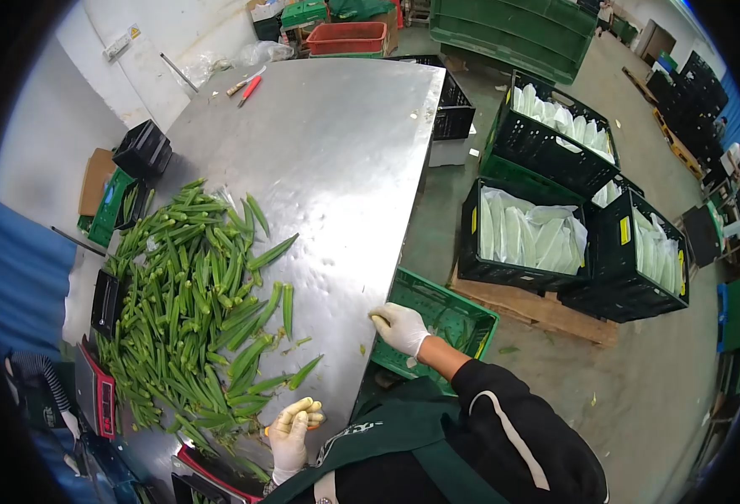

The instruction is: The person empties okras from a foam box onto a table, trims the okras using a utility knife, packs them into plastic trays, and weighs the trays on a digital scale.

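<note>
My left hand (291, 438), in a whitish glove, is at the near edge of the steel table (336, 210). Its fingers are curled around something orange (314, 427), mostly hidden in the palm. My right hand (400, 328), gloved too, is beside the table's right edge, above a green crate (471, 317). Its fingers are pressed together; whatever they might hold does not show. A large heap of green okra (189, 302) covers the table's left part. Some loose okra pods (306, 371) lie near my left hand.
Red-framed scales (104, 403) stand along the left edge. A red-handled tool (250, 91) lies at the far end. Black crates (525, 277) with bagged produce stand on a wooden pallet (546, 315) to the right. Another person's striped sleeve (47, 374) shows at lower left.
</note>
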{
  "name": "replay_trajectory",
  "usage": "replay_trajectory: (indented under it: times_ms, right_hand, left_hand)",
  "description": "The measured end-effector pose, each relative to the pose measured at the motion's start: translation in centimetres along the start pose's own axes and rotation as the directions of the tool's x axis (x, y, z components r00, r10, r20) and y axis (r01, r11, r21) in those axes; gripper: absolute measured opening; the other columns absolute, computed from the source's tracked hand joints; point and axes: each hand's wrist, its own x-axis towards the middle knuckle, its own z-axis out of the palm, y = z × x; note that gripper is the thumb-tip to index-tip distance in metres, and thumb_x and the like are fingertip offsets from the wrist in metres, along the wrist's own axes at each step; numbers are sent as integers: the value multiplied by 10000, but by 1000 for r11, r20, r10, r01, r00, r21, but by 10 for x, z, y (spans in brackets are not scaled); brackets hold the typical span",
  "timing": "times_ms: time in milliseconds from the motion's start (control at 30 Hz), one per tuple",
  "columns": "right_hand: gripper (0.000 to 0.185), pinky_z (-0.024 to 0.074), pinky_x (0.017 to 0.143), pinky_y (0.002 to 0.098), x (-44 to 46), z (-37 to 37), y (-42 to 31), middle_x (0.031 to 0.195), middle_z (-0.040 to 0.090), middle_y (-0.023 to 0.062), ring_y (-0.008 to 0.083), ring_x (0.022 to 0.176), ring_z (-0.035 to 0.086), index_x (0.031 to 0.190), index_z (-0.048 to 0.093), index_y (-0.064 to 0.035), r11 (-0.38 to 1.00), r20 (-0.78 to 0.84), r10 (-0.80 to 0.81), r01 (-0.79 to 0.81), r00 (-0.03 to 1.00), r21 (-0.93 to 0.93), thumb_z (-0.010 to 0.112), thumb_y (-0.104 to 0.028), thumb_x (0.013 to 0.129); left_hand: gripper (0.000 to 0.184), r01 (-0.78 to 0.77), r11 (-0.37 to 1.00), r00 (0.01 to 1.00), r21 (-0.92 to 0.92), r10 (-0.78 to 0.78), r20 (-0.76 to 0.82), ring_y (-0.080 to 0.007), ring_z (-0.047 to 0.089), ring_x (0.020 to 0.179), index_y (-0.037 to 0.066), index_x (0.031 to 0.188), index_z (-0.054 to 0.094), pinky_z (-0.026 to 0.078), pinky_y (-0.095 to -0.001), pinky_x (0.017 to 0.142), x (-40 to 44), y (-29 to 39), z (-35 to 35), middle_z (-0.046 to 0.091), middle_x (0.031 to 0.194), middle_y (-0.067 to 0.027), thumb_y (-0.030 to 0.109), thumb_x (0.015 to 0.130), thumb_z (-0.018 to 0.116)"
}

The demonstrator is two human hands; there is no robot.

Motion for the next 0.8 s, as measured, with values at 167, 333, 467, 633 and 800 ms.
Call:
replay_trajectory:
  times_ms: [167, 333, 467, 633, 800]
  right_hand:
    - [202, 481, 725, 384, 17, 2, -7, 867, 627, 122, 299, 825, 604, 933, 643, -96, 997, 86, 66, -69, 994, 24, 517, -222, 839]
    - [245, 480, 756, 400, 41, 6, 4, 920, 633, 130, 309, 859, 602, 972, 641, -117, 996, 147, 41, -29, 988, -82, 502, -272, 844]
    - [264, 473, 798, 359, 89, 4, -25, 963, 614, 139, 298, 889, 588, 1009, 618, -58, 995, 164, -4, 20, 987, -95, 525, -235, 837]
    - [291, 472, 784, 363, 129, 34, -28, 977, 588, 169, 311, 858, 588, 1055, 590, -38, 984, 63, -149, 154, 987, -86, 555, -213, 825]
    - [273, 489, 701, 319, 160, 59, -29, 976, 581, 172, 225, 792, 604, 1018, 600, 1, 991, 82, -130, 126, 988, 45, 605, -161, 798]
  left_hand:
    - [245, 43, 999, 998, 33, -42, -44, -169, 621, 814, -57, 1100, 545, 514, -291, 737, 7, 11, -1, 625, 1000, -178, 54, 889, 490]
    - [262, 1, 997, 1000, -77, -1, -4, -207, 625, 810, -58, 1108, 533, 513, -318, 758, 23, -5, -10, 621, 996, -187, 98, 901, 493]
    - [255, 207, 975, 978, -78, -209, -25, -119, 589, 756, 51, 1151, 536, 506, -266, 627, 29, 24, -1, 623, 1020, -60, 160, 926, 486]
    - [254, -23, 998, 995, -50, 17, -103, -174, 622, 814, -59, 1107, 534, 508, -294, 761, 32, 22, -4, 625, 1007, -169, 79, 896, 497]
    - [260, 25, 989, 985, -148, -50, -167, -140, 589, 871, -46, 1127, 530, 481, -263, 790, 21, 20, -20, 613, 1044, -128, 72, 896, 508]
